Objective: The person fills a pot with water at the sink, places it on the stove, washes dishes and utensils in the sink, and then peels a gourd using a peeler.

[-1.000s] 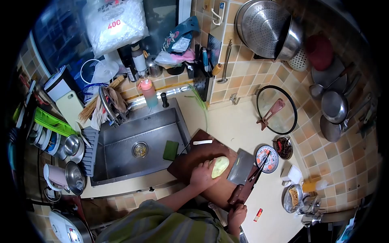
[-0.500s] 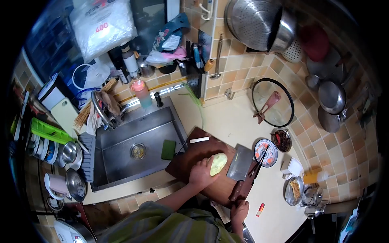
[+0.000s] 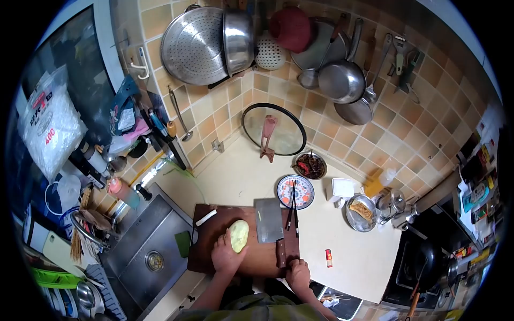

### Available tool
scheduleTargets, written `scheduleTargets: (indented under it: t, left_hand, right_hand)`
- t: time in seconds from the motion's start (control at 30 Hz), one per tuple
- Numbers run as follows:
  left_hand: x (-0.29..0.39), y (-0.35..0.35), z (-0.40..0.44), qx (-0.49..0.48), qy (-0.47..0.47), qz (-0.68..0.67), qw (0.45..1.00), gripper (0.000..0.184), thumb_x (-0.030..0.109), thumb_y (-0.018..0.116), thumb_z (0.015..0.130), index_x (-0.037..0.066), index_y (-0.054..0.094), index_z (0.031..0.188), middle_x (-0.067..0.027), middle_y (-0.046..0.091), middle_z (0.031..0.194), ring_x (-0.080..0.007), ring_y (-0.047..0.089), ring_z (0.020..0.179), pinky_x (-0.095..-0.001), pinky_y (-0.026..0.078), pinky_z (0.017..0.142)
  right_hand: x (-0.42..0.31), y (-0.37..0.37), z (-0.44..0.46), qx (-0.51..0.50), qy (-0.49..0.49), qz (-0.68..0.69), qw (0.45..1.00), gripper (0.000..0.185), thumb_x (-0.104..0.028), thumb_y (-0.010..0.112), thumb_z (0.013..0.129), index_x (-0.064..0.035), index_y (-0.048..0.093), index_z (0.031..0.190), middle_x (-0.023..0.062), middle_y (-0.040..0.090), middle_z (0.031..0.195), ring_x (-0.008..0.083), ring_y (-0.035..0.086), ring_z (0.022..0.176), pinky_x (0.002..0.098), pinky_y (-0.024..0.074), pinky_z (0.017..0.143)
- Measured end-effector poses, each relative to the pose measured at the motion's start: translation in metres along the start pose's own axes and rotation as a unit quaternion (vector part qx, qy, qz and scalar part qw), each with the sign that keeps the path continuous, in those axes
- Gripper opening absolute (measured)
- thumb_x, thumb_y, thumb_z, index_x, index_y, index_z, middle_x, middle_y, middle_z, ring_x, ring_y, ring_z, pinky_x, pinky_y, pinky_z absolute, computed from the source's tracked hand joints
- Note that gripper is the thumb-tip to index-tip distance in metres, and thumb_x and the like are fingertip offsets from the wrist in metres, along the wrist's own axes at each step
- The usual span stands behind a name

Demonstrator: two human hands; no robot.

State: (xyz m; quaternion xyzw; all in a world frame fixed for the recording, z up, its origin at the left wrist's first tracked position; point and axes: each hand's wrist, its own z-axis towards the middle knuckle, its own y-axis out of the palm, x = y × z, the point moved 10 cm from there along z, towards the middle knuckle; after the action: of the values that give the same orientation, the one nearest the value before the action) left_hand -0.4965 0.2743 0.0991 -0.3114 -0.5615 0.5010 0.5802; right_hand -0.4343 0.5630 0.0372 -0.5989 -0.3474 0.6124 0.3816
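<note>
My left hand (image 3: pixel 227 253) is wrapped round a pale green peeled vegetable (image 3: pixel 239 236) over the brown cutting board (image 3: pixel 203 251). Just beyond the board's near right edge is my right hand (image 3: pixel 297 274), fingers curled near the end of the cleaver's handle (image 3: pixel 281 253); whether it touches the handle or the board is unclear. The cleaver's blade (image 3: pixel 269 220) lies flat on the board, pointing away from me. A white strip (image 3: pixel 206 218) rests at the board's far left corner. Black chopsticks (image 3: pixel 290 208) lean from the patterned plate (image 3: pixel 302 185) onto the board.
The sink (image 3: pixel 144 241) is at the left, with a green sponge (image 3: pixel 182 244) by the board. Behind stand a glass lid (image 3: pixel 289 131) and a bowl of dried chillies (image 3: pixel 316 170). A metal bowl (image 3: pixel 353 222), a red-and-white tube (image 3: pixel 329 258) and the stove (image 3: pixel 393 283) are at the right.
The view has swung to the right, bringing the stove into sight. The left hand still holds the vegetable, and the cleaver still lies on the board.
</note>
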Motion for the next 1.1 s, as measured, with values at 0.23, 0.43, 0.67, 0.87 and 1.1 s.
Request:
scheduleTargets:
  t: [0.23, 0.43, 0.67, 0.87, 1.1]
  left_hand:
    - [0.005, -0.003, -0.001, 0.017, 0.008, -0.009, 1.0, 0.092, 0.049, 0.084, 0.067, 0.007, 0.049, 0.141, -0.018, 0.06, 0.124, -0.0358, 0.062, 0.105, -0.0464, 0.055, 0.087]
    - [0.007, -0.004, -0.003, 0.024, 0.019, -0.013, 0.999, 0.094, 0.045, 0.085, 0.067, 0.006, 0.047, 0.143, -0.0199, 0.059, 0.124, -0.0382, 0.061, 0.105, -0.0468, 0.054, 0.088]
    - [0.011, -0.004, -0.004, 0.025, 0.024, -0.027, 0.999, 0.095, 0.042, 0.086, 0.066, 0.005, 0.046, 0.144, -0.0214, 0.059, 0.124, -0.0398, 0.061, 0.106, -0.0474, 0.054, 0.088]
    - [0.014, -0.007, -0.003, 0.018, 0.021, -0.019, 0.999, 0.094, 0.042, 0.086, 0.067, 0.005, 0.046, 0.143, -0.0211, 0.059, 0.123, -0.0399, 0.061, 0.104, -0.0472, 0.054, 0.087]
    - [0.014, -0.007, -0.004, 0.022, 0.027, -0.017, 0.999, 0.094, 0.042, 0.086, 0.067, 0.005, 0.046, 0.143, -0.0207, 0.059, 0.123, -0.0398, 0.061, 0.104, -0.0473, 0.054, 0.087]
  right_hand:
    - [0.002, -0.001, 0.0, -0.014, 0.018, 0.004, 1.0, 0.024, -0.012, 0.071, 0.075, -0.0058, 0.063, 0.097, 0.0188, 0.064, 0.099, 0.0384, 0.061, 0.095, 0.0483, 0.0523, 0.083]
    - [0.008, 0.005, -0.001, -0.013, 0.029, -0.007, 0.999, 0.025, -0.012, 0.071, 0.073, -0.0067, 0.063, 0.096, 0.0182, 0.063, 0.1, 0.0374, 0.062, 0.097, 0.0471, 0.0535, 0.083]
    - [0.013, 0.01, -0.002, -0.01, 0.043, -0.016, 0.999, 0.025, -0.01, 0.067, 0.072, -0.0081, 0.063, 0.097, 0.0182, 0.064, 0.102, 0.0372, 0.062, 0.097, 0.0467, 0.0543, 0.082]
    - [0.007, 0.003, -0.002, -0.013, 0.039, -0.003, 0.999, 0.026, -0.009, 0.065, 0.072, -0.006, 0.061, 0.098, 0.0206, 0.063, 0.102, 0.0392, 0.061, 0.097, 0.0482, 0.0538, 0.082]
    - [0.009, 0.005, -0.002, -0.02, 0.04, -0.007, 0.999, 0.026, -0.009, 0.065, 0.073, -0.0046, 0.06, 0.098, 0.0211, 0.062, 0.102, 0.04, 0.061, 0.097, 0.049, 0.0537, 0.082]
